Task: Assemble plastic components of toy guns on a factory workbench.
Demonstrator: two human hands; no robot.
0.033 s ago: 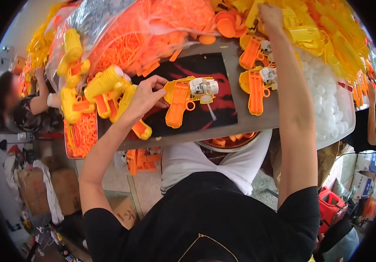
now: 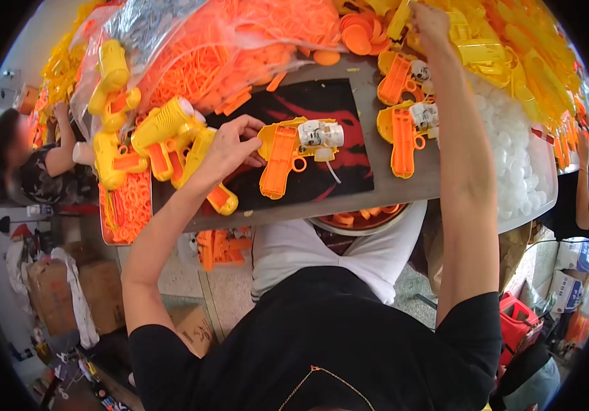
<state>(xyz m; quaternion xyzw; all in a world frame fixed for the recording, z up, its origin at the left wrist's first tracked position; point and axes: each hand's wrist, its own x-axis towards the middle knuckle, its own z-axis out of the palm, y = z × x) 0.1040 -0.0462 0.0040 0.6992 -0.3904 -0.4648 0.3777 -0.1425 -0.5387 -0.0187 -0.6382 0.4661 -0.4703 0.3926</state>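
An open toy gun (image 2: pixel 280 161) lies on the dark mat, a yellow half-shell with an orange grip insert and a white mechanism. My left hand (image 2: pixel 233 149) has curled fingers and pinches its left edge. A thin white strip (image 2: pixel 335 172) hangs below the mechanism. At the far right, my right hand (image 2: pixel 430 24) reaches into the heap of yellow plastic shells (image 2: pixel 479 51). Its fingers are closed on a yellow plastic piece (image 2: pixel 399 20), partly hidden. Two more half-filled toy guns (image 2: pixel 402 144) lie beside my right forearm.
Several closed yellow toy guns (image 2: pixel 164 130) are piled at the left by a tray of orange rings (image 2: pixel 137 205). Bagged orange parts (image 2: pixel 198 65) lie at the back. White caps (image 2: pixel 510 161) fill a clear bin at the right. A bowl (image 2: pixel 363 220) sits below the table edge.
My right hand has shifted slightly to the right, and the yellow piece at its fingers has tilted. My left hand stays at the open toy gun.
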